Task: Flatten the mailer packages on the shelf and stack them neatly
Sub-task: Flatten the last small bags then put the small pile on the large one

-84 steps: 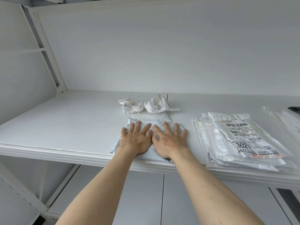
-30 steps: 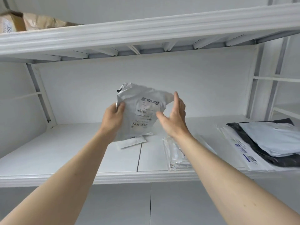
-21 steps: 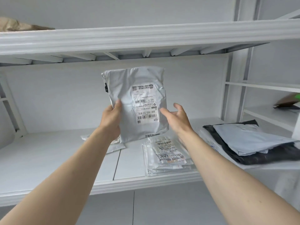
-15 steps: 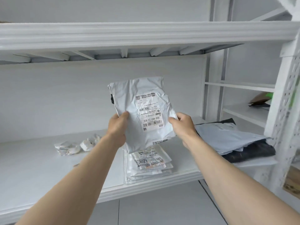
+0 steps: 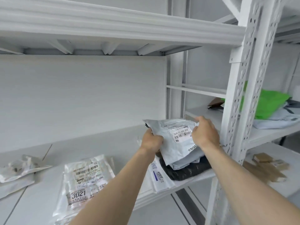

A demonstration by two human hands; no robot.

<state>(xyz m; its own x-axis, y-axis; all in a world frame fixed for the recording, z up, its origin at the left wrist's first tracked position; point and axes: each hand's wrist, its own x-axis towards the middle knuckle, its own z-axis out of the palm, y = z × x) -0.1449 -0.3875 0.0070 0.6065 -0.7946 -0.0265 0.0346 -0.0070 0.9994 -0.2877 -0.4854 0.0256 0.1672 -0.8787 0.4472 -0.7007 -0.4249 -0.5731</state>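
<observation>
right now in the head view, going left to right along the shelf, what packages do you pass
crumpled mailers → 3021 stack → left hand → grey mailer, held in both hands over the right pile → right hand → green bag on the next rack

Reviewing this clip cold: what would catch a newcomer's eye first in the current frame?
First, the grey mailer held in both hands, left hand and right hand, over the pile of grey and black mailers at the shelf's right end. Next, the stack topped by a label reading 3021 at the shelf's front edge. Then the bright green bag in the neighbouring bay on the right.
</observation>
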